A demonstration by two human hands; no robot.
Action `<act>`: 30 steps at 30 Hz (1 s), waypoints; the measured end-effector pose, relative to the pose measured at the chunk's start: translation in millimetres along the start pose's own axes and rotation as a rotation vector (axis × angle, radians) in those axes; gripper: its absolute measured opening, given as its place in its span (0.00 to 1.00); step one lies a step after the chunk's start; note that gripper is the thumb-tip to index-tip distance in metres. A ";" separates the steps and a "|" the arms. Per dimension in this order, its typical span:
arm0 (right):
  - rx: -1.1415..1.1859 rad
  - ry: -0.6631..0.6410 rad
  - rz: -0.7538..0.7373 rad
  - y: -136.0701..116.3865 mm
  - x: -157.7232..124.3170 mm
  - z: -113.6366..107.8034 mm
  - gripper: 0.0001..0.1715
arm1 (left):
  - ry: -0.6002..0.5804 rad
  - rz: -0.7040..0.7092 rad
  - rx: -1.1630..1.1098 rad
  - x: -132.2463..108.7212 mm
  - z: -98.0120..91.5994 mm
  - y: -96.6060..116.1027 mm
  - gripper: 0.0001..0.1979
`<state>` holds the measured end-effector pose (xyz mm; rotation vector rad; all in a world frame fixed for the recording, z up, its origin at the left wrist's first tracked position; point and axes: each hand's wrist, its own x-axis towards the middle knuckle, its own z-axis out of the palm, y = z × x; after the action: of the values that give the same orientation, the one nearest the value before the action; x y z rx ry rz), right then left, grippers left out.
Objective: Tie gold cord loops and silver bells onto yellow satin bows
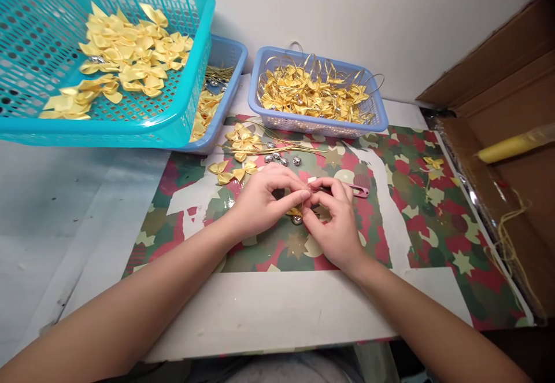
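Observation:
My left hand (271, 201) and my right hand (332, 218) meet over the middle of the patterned sheet, fingertips pinched close together. Just under the fingers shows a small yellow bow (294, 212) with a silver bell (297, 220) at its lower end; the fingers cover most of it. A pink-handled tool (361, 191) lies beside and partly behind my right hand, its other end hidden. Behind my hands are loose silver bells (284, 161), gold cords (299, 148) and several yellow bows (241, 140) on the sheet.
A turquoise basket (199, 82) of yellow bows stands at the left, overlapping a blue basket (236, 65) with bows, bells and cords. Another blue basket (318, 124) holds corded bows at the back. Right, a cardboard box (511, 198) borders the table near a yellow roll (515, 143).

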<state>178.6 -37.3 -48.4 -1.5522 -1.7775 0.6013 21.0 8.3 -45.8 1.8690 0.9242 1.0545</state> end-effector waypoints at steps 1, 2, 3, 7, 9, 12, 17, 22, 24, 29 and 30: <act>-0.002 0.000 -0.001 0.0 -0.1 0.1 0.09 | 0.004 0.002 0.005 0.0 0.3 -0.4 0.08; -0.003 0.000 -0.002 -0.1 -0.1 0.2 0.09 | 0.009 0.004 0.011 0.0 0.6 -0.6 0.08; -0.003 0.000 -0.002 -0.1 -0.2 0.3 0.08 | 0.014 0.006 0.017 0.0 0.8 -0.7 0.08; -0.004 -0.002 0.001 -0.1 -0.5 0.4 0.08 | 0.034 0.005 0.036 0.1 0.5 0.5 0.08; -0.005 0.000 -0.004 0.0 -0.7 0.4 0.08 | 0.038 0.007 0.036 -0.1 0.1 1.3 0.08; -0.007 0.005 -0.011 0.6 -0.8 0.5 0.09 | 0.048 0.011 0.038 -0.6 -0.2 1.6 0.08; -0.009 0.002 -0.018 1.0 -0.6 1.3 0.09 | 0.054 -0.008 0.025 -0.6 0.4 0.9 0.07; -0.002 -0.010 -0.022 1.0 -0.8 0.8 0.08 | 0.036 0.006 0.010 0.7 0.6 0.6 0.08; 0.013 -0.015 -0.019 1.4 -0.9 -0.1 0.08 | 0.023 0.008 -0.001 0.8 0.0 0.3 0.09; 0.029 -0.028 -0.014 1.7 -1.2 -1.5 0.08 | 0.010 -0.003 -0.033 0.5 -1.1 0.5 0.09; 0.023 -0.029 -0.017 1.4 -1.2 -1.4 0.07 | 0.012 -0.006 -0.039 0.5 -1.0 0.8 0.09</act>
<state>180.6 -38.3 -48.8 -1.5182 -1.7979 0.6369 20.5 8.8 -44.6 1.8286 0.9089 1.0735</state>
